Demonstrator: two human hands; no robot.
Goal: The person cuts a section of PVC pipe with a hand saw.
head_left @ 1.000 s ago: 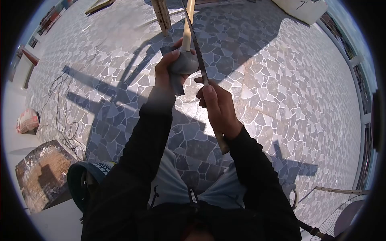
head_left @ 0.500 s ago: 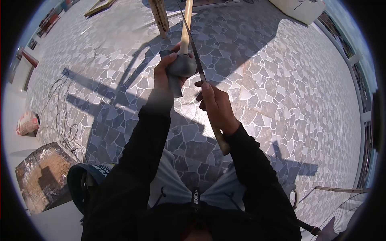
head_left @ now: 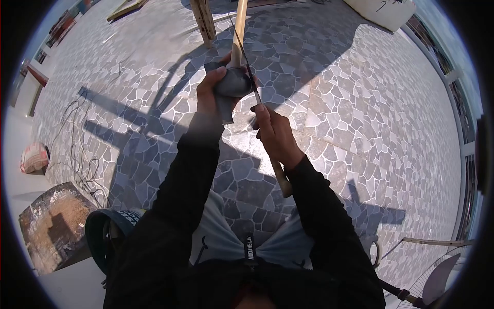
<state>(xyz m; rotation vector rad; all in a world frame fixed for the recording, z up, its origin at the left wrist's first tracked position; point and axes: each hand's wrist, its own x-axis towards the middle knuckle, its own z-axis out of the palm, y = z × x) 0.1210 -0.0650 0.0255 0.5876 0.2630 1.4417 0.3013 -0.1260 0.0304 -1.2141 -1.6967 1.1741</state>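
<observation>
My left hand (head_left: 210,88) is closed round a wooden-handled tool's rounded grey metal head (head_left: 232,82). Its pale wooden handle (head_left: 238,38) points away from me, and a flat dark part shows beneath my fingers. Wrapped round the wooden grip of a long, thin, tapered file (head_left: 247,64), my right hand (head_left: 278,133) is just right of the metal head. The file blade, seen nearly edge-on, runs along the head's right side and crosses in front of the handle. The butt of the file's grip (head_left: 284,186) sticks out below my right wrist.
A wooden post (head_left: 203,23) stands ahead on the stone-patterned floor (head_left: 334,121). At left are a dark green bucket (head_left: 98,239), a stained board (head_left: 54,226), tangled cords (head_left: 85,170) and a bag (head_left: 35,158). A wire-guarded fan (head_left: 437,278) stands at lower right.
The file has turned from showing its broad face to nearly edge-on and shifted slightly left, against the metal head. My right hand moved a little with it; my left stays almost still.
</observation>
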